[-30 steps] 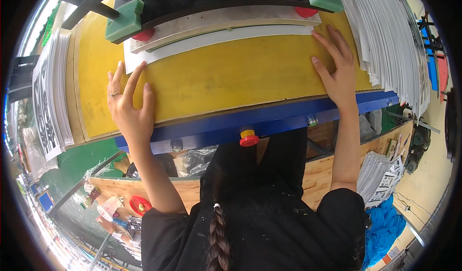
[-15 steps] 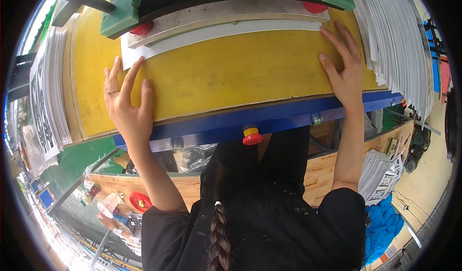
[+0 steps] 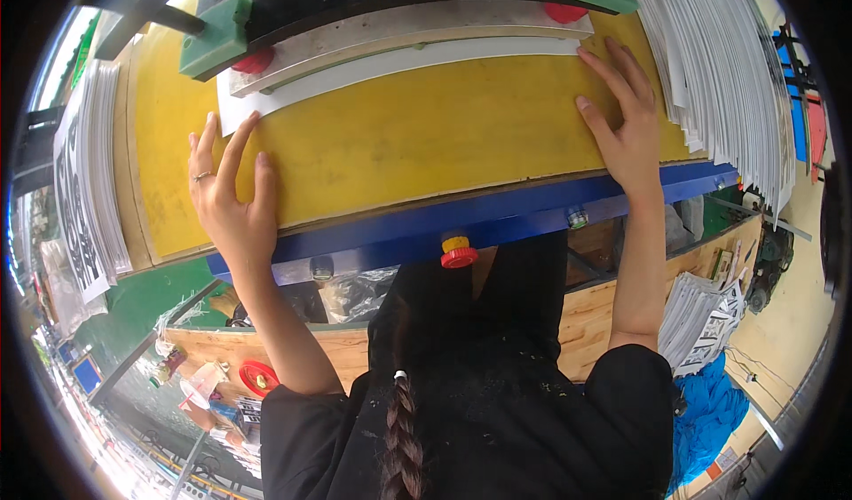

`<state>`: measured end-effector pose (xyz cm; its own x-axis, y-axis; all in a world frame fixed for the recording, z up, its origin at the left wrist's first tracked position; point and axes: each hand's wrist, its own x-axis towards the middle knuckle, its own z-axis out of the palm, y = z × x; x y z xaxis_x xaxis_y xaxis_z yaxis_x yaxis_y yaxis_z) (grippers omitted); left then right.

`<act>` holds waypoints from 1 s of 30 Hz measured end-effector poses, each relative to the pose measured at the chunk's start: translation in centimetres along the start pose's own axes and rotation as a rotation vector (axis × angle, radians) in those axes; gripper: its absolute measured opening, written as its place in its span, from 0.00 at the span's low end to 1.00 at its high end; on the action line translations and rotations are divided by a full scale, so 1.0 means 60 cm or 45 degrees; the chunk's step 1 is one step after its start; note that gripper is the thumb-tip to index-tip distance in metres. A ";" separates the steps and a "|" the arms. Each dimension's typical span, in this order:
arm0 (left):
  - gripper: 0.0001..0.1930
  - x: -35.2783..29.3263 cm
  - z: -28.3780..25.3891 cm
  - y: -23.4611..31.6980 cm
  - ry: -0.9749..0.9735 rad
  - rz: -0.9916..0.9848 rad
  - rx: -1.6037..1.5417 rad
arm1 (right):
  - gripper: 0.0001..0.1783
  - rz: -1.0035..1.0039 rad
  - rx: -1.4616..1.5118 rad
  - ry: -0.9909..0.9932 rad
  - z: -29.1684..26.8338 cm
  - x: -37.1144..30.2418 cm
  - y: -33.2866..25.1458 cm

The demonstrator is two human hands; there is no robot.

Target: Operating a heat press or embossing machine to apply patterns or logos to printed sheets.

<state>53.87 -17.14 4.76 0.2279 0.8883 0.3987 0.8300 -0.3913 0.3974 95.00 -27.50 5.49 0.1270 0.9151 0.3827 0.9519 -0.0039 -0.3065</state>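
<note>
My left hand (image 3: 235, 212) rests over the left part of a yellow board (image 3: 399, 136), its fingers spread and a ring on one of them. One fingertip touches the near left corner of a white sheet (image 3: 355, 78). My right hand (image 3: 628, 136) is open at the sheet's right end, with a fingertip at its edge. Only the sheet's near strip shows; the rest is hidden beneath a metal bar (image 3: 426, 26) of a press. Red round pieces (image 3: 253, 61) sit at the bar's ends, below green clamp blocks (image 3: 216, 37).
Stacks of sheets stand on the board's left (image 3: 89, 181) and right (image 3: 719, 83). Along the blue front rail (image 3: 382, 234) is a red push button (image 3: 459, 256) on a yellow collar. Lower down, a wooden shelf (image 3: 586, 322) holds printed sheets (image 3: 706, 322) and a red round container (image 3: 258, 377).
The view has shifted slightly, so the press and board appear a little farther left. Both hands stay open at the sheet's two ends; the sheet shows no clear movement.
</note>
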 end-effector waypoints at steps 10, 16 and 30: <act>0.19 -0.002 0.003 -0.004 0.037 0.019 0.030 | 0.26 0.006 0.029 -0.009 -0.001 0.003 -0.003; 0.19 -0.003 0.002 -0.002 0.038 0.003 0.038 | 0.26 -0.003 0.029 -0.015 -0.001 0.004 -0.002; 0.20 -0.003 0.002 0.000 0.027 -0.015 0.038 | 0.27 0.008 0.012 -0.032 -0.004 0.004 -0.006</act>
<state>53.88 -17.24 4.60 0.2079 0.8873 0.4117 0.8476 -0.3735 0.3770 94.76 -27.37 5.87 0.1257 0.9248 0.3591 0.9483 -0.0057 -0.3172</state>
